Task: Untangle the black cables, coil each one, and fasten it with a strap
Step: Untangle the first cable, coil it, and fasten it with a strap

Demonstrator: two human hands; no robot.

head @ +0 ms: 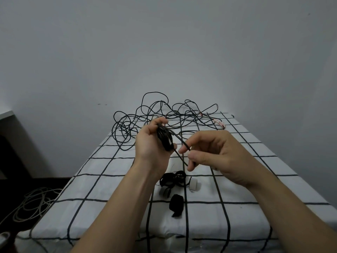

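— Where is the cable that's being worked on?

— A small black coil (165, 138) of it sits in the left grip (151, 141), raised above the bench (109, 207). The fingers are curled round the loops, with the thumb up at the top of the bundle.

— And the other one?

— One strand (177, 141) runs out of the coil, down and to the right. The right grip (215, 154) pinches it between thumb and forefinger, close beside the left, with the remaining fingers loosely bent. The strand's tail hangs below the pinch.

— The rest of the black cables?

— They're a loose tangle (179, 116) at the far end of the bench, up against the grey wall (164, 42). Its loops overlap and some stand up off the surface. At the right edge of the tangle lie a couple of ends with red-and-white tags (219, 123).

— Straps?

— They're on the bench below the two grips: a cluster of black straps (173, 179), a white roll (194, 184) just beside it, a greyish roll (165, 191) in front, and one more black strap (176, 202) nearest the person.

— What covers the bench?

— A white cloth with a black grid. Pale cables (34, 201) lie looped on the dark floor to the left.
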